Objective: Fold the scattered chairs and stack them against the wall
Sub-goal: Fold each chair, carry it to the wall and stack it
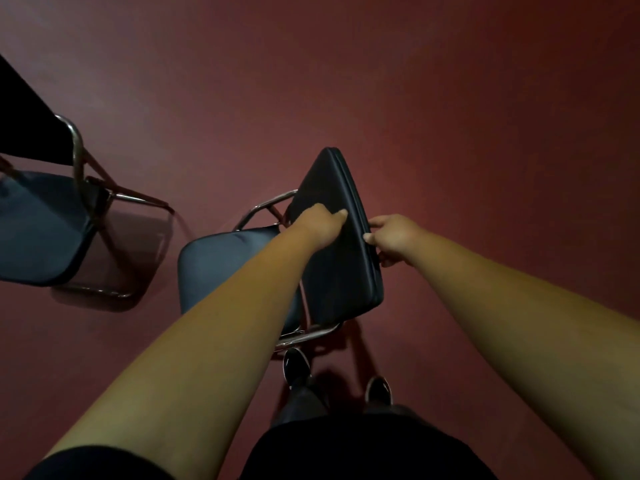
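While the left hand [320, 225] and right hand [391, 239] meet on its backrest [341, 265], the near chair [221, 268] stands unfolded on the red floor [450, 98].
Far left stands a second chair [41, 230], also unfolded and well apart. The left hand lies on the backrest's front face with its thumb toward the top edge; its finger curl cannot be told. The right hand's fingers curl over that edge, gripping it.

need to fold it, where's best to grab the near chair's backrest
Grip the backrest along its thin upper edge, coming from behind, opposite the seat. It stands upright with that edge nearest you; the left hand and right hand hold it there.
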`<state>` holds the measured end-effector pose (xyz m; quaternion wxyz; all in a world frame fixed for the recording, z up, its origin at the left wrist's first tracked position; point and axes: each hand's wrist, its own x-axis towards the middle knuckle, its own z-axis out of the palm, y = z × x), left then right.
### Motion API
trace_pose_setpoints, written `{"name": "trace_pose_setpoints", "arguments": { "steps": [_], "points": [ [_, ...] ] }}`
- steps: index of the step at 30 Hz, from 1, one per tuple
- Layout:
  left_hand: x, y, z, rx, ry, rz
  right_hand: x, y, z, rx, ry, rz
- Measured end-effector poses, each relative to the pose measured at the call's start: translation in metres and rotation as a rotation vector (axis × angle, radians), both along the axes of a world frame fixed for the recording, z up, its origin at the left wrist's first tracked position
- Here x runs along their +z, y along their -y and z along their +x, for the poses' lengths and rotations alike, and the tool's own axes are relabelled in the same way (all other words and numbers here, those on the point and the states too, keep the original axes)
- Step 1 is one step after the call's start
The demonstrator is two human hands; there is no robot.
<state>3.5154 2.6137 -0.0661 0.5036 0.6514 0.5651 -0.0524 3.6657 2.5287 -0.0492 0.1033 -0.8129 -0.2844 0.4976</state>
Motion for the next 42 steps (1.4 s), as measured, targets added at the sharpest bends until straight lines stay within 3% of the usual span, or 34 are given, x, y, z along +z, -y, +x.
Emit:
{"name": "trace_pose_setpoints", "arguments": {
  "steps": [10, 16, 19, 26, 36, 42],
  "points": [
    [-0.009, -0.021, 0.016, 0.483, 0.097, -0.118, -0.001, -0.015, 0.001, 0.072, -0.356, 0.037],
    [-0.008, -0.008, -0.019, 0.655, 0.122, 0.071, -0.033, -0.031, -0.019, 0.211, -0.502, 0.046],
    [-0.009, -0.006, -0.034, 0.693, 0.07, 0.161, -0.067, -0.047, -0.022, 0.183, -0.462, 0.07],
    [-0.02, -0.014, -0.057, 0.744, -0.009, 0.237, -0.192, -0.072, -0.019, 0.204, -0.101, 0.007],
    [-0.026, -0.019, -0.072, 0.817, -0.006, 0.261, -0.242, -0.063, -0.028, 0.011, -0.177, -0.042],
    [-0.023, -0.021, -0.07, 0.81, 0.004, 0.253, -0.234, -0.072, -0.026, -0.032, -0.228, -0.088]
  ]
}}
